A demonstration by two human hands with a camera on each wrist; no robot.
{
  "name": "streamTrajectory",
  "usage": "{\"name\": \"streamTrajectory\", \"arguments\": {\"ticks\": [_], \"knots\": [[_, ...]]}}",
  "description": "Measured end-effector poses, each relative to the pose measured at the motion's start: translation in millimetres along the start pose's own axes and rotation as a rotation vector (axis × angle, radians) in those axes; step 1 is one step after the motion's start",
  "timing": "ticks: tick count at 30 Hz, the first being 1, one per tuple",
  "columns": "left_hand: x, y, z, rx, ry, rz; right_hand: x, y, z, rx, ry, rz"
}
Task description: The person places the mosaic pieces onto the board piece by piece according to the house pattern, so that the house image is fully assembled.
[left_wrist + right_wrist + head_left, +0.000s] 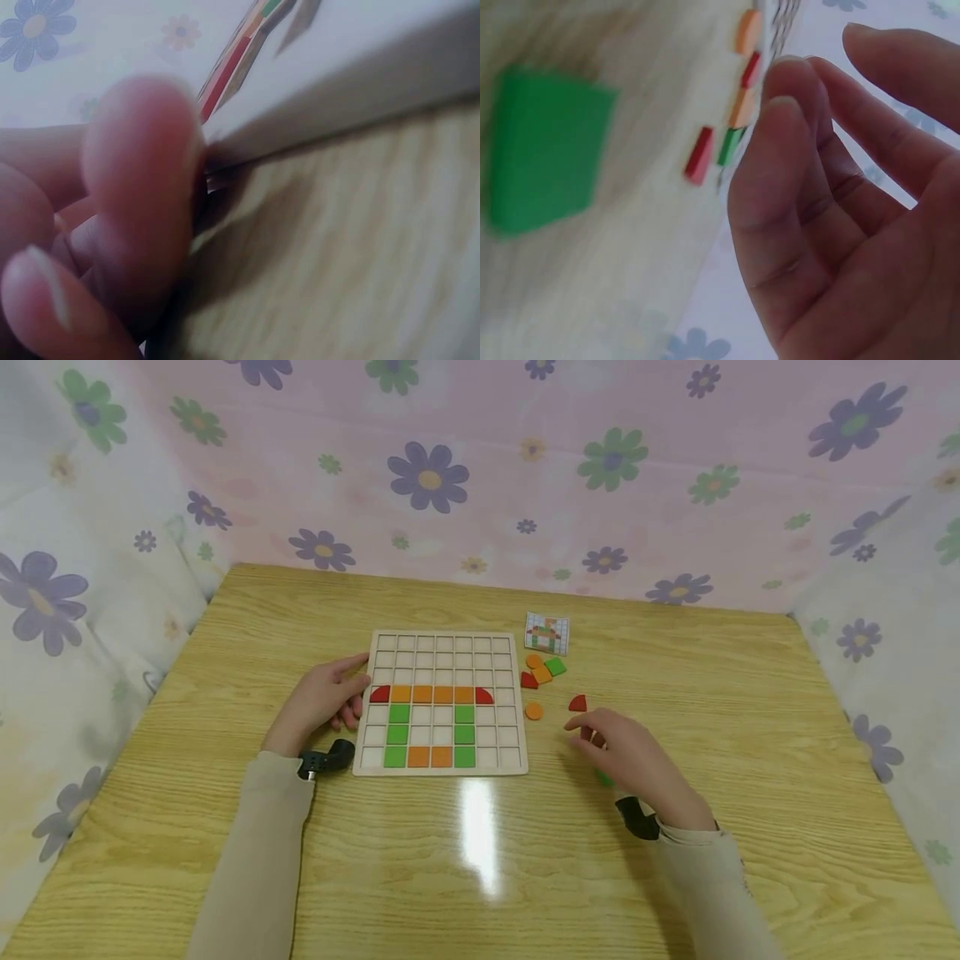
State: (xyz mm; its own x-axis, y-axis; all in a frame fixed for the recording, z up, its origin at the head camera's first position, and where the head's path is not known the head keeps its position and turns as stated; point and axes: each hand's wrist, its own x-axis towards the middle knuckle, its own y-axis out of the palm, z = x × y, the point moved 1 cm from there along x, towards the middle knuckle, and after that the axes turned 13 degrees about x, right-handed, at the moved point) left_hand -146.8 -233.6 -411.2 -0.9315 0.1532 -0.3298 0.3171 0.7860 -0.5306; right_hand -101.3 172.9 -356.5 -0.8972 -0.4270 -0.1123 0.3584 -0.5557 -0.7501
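A wooden grid board (487, 660) lies left of centre, holding green squares, orange squares and two red quarter-circles. My left hand (321, 697) is at its left edge; in the left wrist view a fingertip (146, 150) touches or nearly touches the board's side (315, 127). My right hand (630, 756) hovers right of the board, fingers loosely bent and thumb apart, with nothing visible between them. Just beyond its fingertips lies a red quarter-circle (577, 703). A green square (551, 150) lies below the right hand, mostly hidden by it in the head view.
A small pattern card (547, 633) lies beyond the board's right side. Near it sit an orange circle (534, 661), an orange square (542, 675), a green square (555, 667) and a red quarter-circle (529, 680). Another orange circle (533, 711) lies beside the board. Flowered cloth (510, 485) surrounds the table.
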Motion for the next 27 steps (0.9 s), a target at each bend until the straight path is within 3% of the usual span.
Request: {"name": "streamTrajectory", "arguments": {"ticks": [12, 19, 27], "knots": [[-0.6, 0.7, -1.5, 0.025, -0.028, -0.012, -33.5, -2, -30, 0.025, 0.110, 0.057], [-0.6, 1.0, -1.4, 0.026, -0.033, -0.010, -41.4, -4, -37, 0.039, 0.115, 0.085], [0.6, 0.2, 0.4, 0.031, -0.028, -0.014, -44.4, -7, -43, 0.029, 0.112, 0.061]]}}
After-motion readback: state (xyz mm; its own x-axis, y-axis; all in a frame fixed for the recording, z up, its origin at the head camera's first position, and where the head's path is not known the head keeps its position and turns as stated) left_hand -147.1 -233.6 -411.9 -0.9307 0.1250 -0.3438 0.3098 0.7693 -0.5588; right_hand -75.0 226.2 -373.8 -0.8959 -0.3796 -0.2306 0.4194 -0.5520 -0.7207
